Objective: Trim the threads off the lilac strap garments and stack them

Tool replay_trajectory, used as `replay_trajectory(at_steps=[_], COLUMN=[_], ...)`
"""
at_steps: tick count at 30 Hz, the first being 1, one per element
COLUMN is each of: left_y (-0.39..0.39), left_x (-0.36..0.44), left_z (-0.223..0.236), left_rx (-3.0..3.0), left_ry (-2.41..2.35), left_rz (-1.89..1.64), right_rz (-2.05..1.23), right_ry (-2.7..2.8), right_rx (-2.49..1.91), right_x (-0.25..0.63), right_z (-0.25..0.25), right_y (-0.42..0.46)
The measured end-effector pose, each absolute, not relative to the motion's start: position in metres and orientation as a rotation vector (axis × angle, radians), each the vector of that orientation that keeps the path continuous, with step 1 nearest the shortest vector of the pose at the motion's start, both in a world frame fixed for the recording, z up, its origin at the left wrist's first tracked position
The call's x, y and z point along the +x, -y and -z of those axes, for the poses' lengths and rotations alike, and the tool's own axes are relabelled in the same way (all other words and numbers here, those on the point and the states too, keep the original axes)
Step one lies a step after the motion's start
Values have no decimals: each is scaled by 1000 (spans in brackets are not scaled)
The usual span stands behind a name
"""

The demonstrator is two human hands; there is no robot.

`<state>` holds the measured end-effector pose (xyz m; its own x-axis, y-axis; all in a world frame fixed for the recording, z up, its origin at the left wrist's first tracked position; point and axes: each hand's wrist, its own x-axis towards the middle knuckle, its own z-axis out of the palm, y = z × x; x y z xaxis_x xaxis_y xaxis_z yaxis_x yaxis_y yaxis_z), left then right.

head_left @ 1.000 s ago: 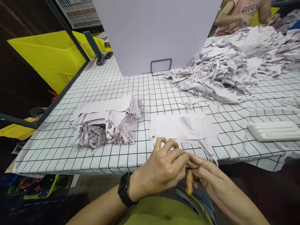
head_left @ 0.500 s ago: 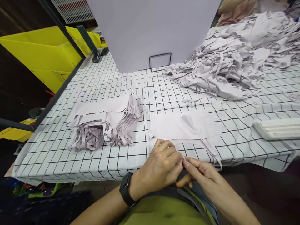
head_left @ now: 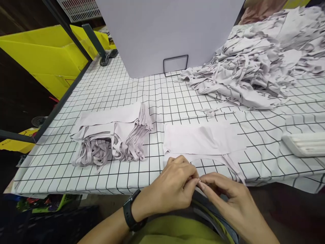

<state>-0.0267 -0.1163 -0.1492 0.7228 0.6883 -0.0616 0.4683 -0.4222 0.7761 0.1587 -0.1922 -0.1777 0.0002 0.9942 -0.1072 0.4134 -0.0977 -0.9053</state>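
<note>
My left hand (head_left: 170, 187), with a black watch on the wrist, and my right hand (head_left: 225, 196) meet fingertip to fingertip just below the table's near edge. Both pinch together; what lies between the fingers is too small to see. Directly in front of them a single pale lilac garment (head_left: 203, 140) lies flat on the gridded tablecloth (head_left: 177, 101), its thin straps trailing toward my hands. A neat stack of folded lilac garments (head_left: 114, 135) sits to the left of it.
A big loose heap of the same garments (head_left: 254, 61) fills the back right. A white upright board (head_left: 162, 34) stands at the back centre. A white ribbed tray (head_left: 304, 144) lies at the right. Yellow bins (head_left: 45, 57) stand beyond the left edge.
My hands have risen slightly toward the table edge, fingertips staying pinched together. The view tilted down, so the other person at the back right has left the picture.
</note>
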Motion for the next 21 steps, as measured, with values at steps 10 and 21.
replay_trajectory(at_steps=[10,21], left_y=[97,69], left_x=[-21,-5], left_z=[177,208], left_rx=[2320,2429], left_ry=[-1006,-1129], left_rz=[-502,-605], right_rz=[-1519,-1492], right_ry=[782,120], right_rx=[-1611,-1630], right_x=[163,147], right_z=[181,173], right_y=[172,132])
